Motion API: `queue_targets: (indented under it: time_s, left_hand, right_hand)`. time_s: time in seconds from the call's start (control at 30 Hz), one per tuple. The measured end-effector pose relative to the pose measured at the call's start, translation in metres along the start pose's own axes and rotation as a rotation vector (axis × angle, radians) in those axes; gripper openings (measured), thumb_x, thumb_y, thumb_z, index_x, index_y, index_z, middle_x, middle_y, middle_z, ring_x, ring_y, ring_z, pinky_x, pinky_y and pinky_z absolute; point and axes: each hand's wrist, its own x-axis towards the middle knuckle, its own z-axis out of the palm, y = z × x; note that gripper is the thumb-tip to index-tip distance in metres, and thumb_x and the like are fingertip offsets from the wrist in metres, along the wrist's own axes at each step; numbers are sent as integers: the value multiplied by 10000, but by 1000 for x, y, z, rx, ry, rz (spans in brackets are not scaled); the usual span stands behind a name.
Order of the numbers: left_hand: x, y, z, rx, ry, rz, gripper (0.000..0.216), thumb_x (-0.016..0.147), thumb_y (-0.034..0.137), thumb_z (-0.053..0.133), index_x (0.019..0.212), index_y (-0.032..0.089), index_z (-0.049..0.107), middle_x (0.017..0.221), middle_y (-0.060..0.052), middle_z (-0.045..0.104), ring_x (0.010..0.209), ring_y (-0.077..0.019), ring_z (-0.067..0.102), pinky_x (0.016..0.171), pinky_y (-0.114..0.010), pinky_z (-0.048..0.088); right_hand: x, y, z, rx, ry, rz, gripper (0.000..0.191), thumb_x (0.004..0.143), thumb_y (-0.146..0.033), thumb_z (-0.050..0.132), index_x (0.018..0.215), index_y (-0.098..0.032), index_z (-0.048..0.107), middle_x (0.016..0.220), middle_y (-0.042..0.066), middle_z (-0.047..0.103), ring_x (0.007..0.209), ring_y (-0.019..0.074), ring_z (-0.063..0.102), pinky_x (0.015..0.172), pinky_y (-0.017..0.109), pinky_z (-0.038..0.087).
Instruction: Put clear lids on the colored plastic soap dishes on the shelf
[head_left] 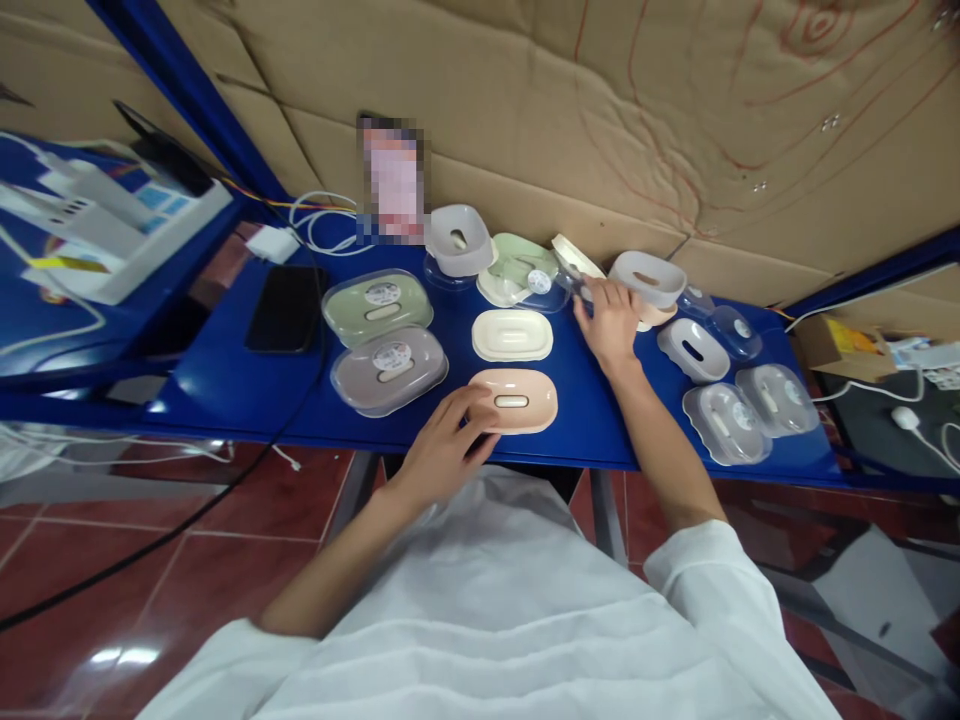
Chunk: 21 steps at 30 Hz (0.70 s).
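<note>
Pinching the peach dish [536, 403], the left hand [448, 442] angles inward; the right hand [613, 324] extends forward, grip unclear.

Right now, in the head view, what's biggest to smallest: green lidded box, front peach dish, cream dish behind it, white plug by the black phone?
1. Green lidded box
2. Peach dish and cream dish: too alike; peach is nearer, so unsure
3. White plug
</note>
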Motion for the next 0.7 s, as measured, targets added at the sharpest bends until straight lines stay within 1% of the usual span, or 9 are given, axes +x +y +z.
queue_targets:
  time_s: [0.07,0.17,0.23,0.33,0.4,0.5,0.57,0.63,0.7]
  left_hand:
    - [4,1,0,-24,-9,3,215,1009,166,678,1220,199,653,1423,-161,608,1391,-310,584,1153,-510,558]
    - [10,3,2,-48,-28,-28,203,1011,171,672,1211,207,664,1474,-162,577,1440,-320,552,1165,-520,554]
    - [12,5,3,-68,-43,-76,188,1014,185,669,1199,214,676,1554,-166,514,1496,-334,511,1168,-519,556]
    - [12,3,3,-141,-51,-134,187,1019,205,663,1204,226,677,1661,-162,400,1555,-343,461,1192,-522,540]
    - [10,-1,2,-204,-47,-160,328,1012,221,680,1335,247,628,1684,-164,378,1570,-334,450,1226,-535,508]
    - [8,-6,4,-285,-47,-195,717,983,265,743,1611,287,397,1690,-170,408,1588,-329,431,1272,-557,453]
    - [8,-9,5,-330,-59,-208,870,971,282,767,1685,303,271,1692,-162,434,1584,-326,442,1287,-555,433]
    - [8,-10,6,-362,-70,-205,909,973,288,769,1705,313,230,1692,-154,448,1570,-320,466,1293,-545,428]
    - [9,-11,5,-377,-78,-198,926,973,303,774,1713,317,217,1695,-156,447,1564,-323,473,1289,-544,432]
  right_hand:
    - [-1,4,0,-5,99,28,373,1078,-338,462,1284,-124,688,1326,209,726,1278,373,644,1140,611,440]
    - [-18,3,-14,55,194,-2,288,1071,-332,462,1147,-172,689,1259,193,743,1241,349,672,1111,591,484]
    - [-40,-6,-29,136,214,-103,239,1082,-329,471,1109,-213,678,1214,161,761,1230,322,697,1097,567,512]
    - [-83,-28,-51,256,212,-283,126,1075,-274,552,1108,-258,673,1145,101,789,1222,282,726,1119,536,520]
    - [-110,-44,-62,324,142,-364,145,1064,-254,611,1193,-271,675,1181,81,794,1218,266,738,1162,538,501]
    - [-134,-59,-69,447,-37,-440,407,1045,-369,695,1430,-264,617,1342,106,759,1288,283,713,1218,558,482]
    - [-139,-65,-70,526,-130,-464,522,1055,-402,680,1541,-260,555,1438,114,717,1375,286,665,1248,555,475]
    - [-140,-69,-69,568,-195,-486,480,1095,-325,605,1569,-277,547,1497,87,687,1445,257,615,1283,536,451]
    - [-138,-74,-70,576,-244,-535,435,1116,-221,527,1540,-296,588,1513,51,680,1484,225,580,1322,523,402]
